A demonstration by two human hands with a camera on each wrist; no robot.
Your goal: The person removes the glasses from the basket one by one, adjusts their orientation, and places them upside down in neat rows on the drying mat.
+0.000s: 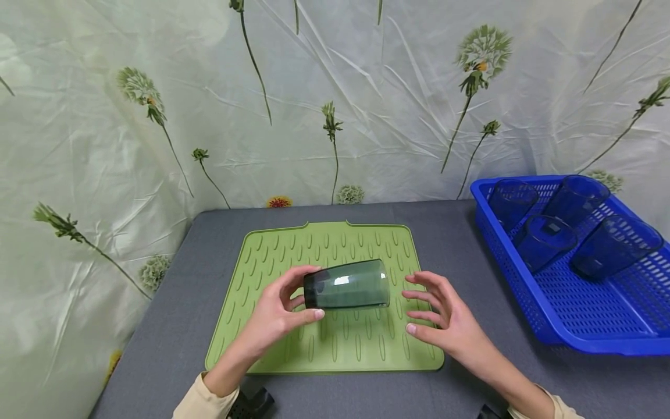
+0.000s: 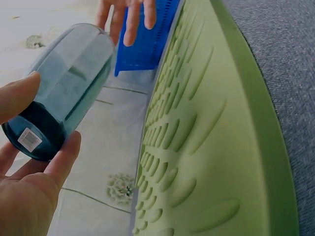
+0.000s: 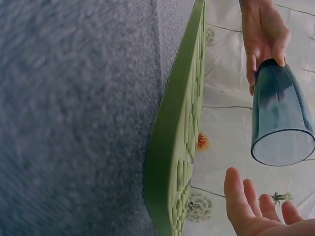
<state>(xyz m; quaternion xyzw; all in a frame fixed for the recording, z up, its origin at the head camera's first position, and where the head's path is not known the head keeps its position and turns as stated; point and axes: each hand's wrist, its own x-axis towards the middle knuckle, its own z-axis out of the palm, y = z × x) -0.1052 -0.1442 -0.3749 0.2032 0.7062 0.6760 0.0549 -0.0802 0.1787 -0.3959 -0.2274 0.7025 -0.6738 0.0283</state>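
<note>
A dark-tinted drinking glass [image 1: 348,285] lies sideways in the air over the green ridged drying mat [image 1: 335,343]. My left hand [image 1: 280,305] grips it by its base, thumb on the near side, and the mouth points right. On that base a small white sticker [image 2: 29,140] shows in the left wrist view. Just off the mouth, my right hand [image 1: 442,317] is held with fingers spread and slightly bent, holding nothing. In the right wrist view the glass's open rim [image 3: 283,147] faces the right hand's fingertips, with a gap between them.
At the right stands a blue perforated plastic basket [image 1: 555,337] with several similar glasses [image 1: 615,247] inside, toward its back. Grey cloth [image 1: 157,349] covers the table around the mat. A flower-printed curtain [image 1: 387,116] hangs behind and at the left.
</note>
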